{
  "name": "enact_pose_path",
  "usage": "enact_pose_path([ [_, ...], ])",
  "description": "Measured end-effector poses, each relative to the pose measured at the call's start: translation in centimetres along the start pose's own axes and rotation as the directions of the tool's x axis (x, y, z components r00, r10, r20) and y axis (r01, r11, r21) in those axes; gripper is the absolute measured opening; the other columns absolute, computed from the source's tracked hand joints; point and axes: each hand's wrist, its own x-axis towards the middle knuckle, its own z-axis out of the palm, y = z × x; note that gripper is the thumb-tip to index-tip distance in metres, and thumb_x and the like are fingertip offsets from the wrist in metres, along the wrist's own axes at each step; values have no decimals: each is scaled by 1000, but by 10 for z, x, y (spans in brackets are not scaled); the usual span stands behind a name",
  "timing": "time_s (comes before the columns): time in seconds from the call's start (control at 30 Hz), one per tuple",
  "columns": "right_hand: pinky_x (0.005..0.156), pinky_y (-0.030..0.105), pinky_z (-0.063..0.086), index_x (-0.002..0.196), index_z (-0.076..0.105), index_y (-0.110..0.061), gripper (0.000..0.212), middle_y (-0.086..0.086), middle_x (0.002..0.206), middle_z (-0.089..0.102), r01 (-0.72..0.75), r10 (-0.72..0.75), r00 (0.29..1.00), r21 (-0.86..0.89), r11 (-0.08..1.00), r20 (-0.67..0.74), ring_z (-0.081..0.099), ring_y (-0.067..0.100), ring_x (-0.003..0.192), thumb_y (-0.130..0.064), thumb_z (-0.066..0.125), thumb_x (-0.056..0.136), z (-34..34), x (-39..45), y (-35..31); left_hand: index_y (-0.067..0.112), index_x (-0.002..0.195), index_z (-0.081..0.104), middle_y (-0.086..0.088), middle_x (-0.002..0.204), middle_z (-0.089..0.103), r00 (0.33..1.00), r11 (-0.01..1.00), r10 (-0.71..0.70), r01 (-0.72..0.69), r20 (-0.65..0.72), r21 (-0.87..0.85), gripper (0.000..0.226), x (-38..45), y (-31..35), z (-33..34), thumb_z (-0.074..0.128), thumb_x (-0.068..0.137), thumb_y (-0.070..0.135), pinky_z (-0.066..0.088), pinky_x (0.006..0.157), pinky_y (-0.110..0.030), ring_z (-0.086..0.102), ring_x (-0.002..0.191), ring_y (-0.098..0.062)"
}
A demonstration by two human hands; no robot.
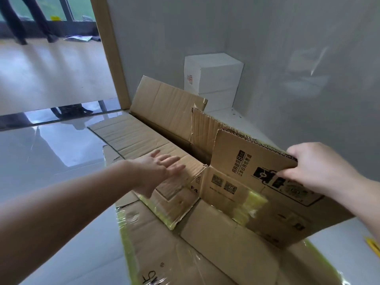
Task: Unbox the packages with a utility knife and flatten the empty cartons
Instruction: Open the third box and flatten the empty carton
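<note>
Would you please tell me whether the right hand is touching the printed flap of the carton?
Touching. The head view shows the right hand curled over the top edge of the printed flap, thumb on its printed face.

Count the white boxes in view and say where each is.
2, stacked in the far corner against the grey wall: the top box sits on the lower box. The brown carton in front may hide others.
</note>
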Motion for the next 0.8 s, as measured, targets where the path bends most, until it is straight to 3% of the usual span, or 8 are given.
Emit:
enact_pose_path([
  [0.1,52,29,39,65,57,-13,32,4,59,59,59,-59,998,-7,998,-4,56,16,59,-35,80,74,4,-8,0,28,152,-3,-3,160,9,956,996,-63,42,-285,-81,102,0,-16,-7,67,78,38,10,120,-44,11,146,-19],
  [0.2,49,28,36,59,52,-17,36,-3,55,54,99,-99,995,0,995,-11,52,11,57,-34,79,74,8,-17,-4,27,152,3,-1,159,8,913,982,-121,54,-390,-179,103,-1,-34,-37,69,74,34,10,119,-39,11,145,-18],
  [0.37,55,28,41,64,54,-17,34,-5,57,55,112,-111,993,0,994,26,52,9,59,-39,76,76,6,-29,-10,20,148,18,-5,159,4,773,951,-223,40,-594,-305,102,11,-58,-83,80,68,37,6,118,-39,11,145,-25],
  [0.43,60,30,44,66,49,-18,36,-6,61,55,114,-113,993,-33,993,43,54,13,64,-43,72,79,7,-36,-14,22,149,14,-4,159,0,811,939,-236,49,-536,-340,109,21,-63,-95,82,65,41,2,117,-41,6,146,-26],
  [0.53,65,30,41,64,37,-21,42,-7,66,48,132,-126,990,-112,985,61,49,16,70,-47,64,83,8,-43,-21,24,151,-9,-1,159,-11,894,939,-225,92,-387,-332,132,35,-71,-108,85,60,46,-7,116,-43,-9,146,-24],
  [0.67,62,27,35,66,32,-22,43,-8,68,41,143,-130,987,-163,976,91,43,16,74,-50,58,86,6,-45,-24,21,145,-27,-2,159,-13,959,967,-186,142,-212,-210,146,55,-84,-115,81,56,61,-11,117,-46,-17,144,-19],
  [0.73,59,24,32,67,31,-22,43,-9,68,40,155,-139,985,-169,973,105,42,16,75,-50,56,87,4,-44,-24,22,147,-23,-2,160,-1,972,970,-171,138,-163,-200,145,59,-86,-118,80,55,62,-8,116,-44,-8,146,-21],
  [0.8,61,27,34,67,31,-22,42,-9,69,39,160,-145,984,-165,973,98,42,16,75,-50,55,87,3,-43,-23,25,151,-9,-1,155,20,969,971,-164,125,-183,-205,138,61,-86,-122,82,54,61,13,116,-44,15,143,-26],
])
